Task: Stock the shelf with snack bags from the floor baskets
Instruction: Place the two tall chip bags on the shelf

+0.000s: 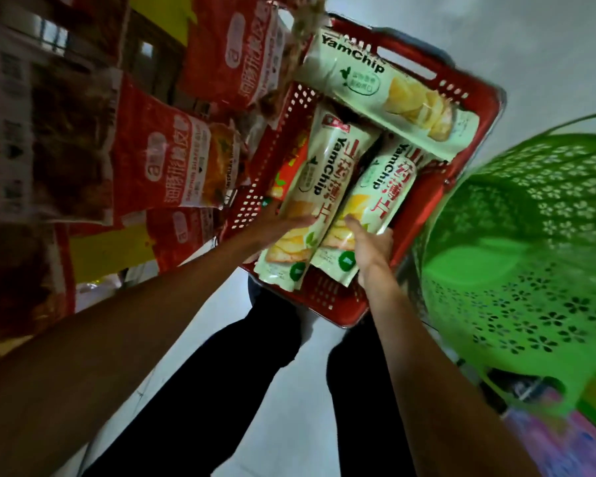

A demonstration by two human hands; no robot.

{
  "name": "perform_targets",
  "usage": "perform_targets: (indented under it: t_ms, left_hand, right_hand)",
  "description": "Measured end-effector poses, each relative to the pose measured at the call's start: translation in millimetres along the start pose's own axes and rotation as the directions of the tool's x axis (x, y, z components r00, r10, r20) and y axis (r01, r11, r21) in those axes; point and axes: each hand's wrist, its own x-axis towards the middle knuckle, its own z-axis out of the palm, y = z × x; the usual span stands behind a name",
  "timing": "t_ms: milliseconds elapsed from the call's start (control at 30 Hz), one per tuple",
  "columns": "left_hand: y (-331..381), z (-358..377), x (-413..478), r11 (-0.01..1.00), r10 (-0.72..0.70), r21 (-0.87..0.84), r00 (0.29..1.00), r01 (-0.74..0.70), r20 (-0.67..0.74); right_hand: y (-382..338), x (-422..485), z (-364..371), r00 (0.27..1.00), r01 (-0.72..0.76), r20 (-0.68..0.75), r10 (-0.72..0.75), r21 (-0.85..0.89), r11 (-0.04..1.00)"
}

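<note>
right hand (372, 247) grips right yamchip bag (381, 187), thumb on top, fingers (388, 234) curled round its edge. left hand (272, 227) lies across left yamchip bag (312, 180), can't tell if gripping. both bags in red basket (324, 299).
</note>
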Motion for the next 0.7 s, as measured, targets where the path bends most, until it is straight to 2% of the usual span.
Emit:
perform_targets:
  t_ms: [167,300,400,533,600,700]
  left_hand:
    - [9,-3,-75,0.990,0.025,-0.142,0.992,-0.007,0.122]
    - [35,0,-169,0.978,0.106,-0.199,0.977,-0.068,0.185]
    - [73,1,-254,0.966,0.171,-0.227,0.967,-0.127,0.188]
    - [137,-5,-381,0.935,0.284,-0.261,0.947,-0.239,0.152]
    - [172,-6,-441,0.903,0.380,-0.265,0.916,-0.338,0.127]
    - [226,-12,-555,0.814,0.529,-0.312,0.847,-0.490,0.050]
  right_hand:
    - [12,-75,-54,0.991,-0.059,0.126,0.053,0.040,0.997]
    - [-12,-180,-99,0.979,-0.003,0.205,0.004,-0.005,1.000]
    - [-43,-265,-135,0.972,0.094,0.214,-0.097,0.024,0.995]
    - [-110,-380,-192,0.917,0.308,0.238,-0.319,0.086,0.948]
    - [-149,-438,-216,0.878,0.403,0.243,-0.412,0.089,0.911]
    - [-201,-545,-251,0.751,0.606,0.257,-0.608,0.097,0.790]
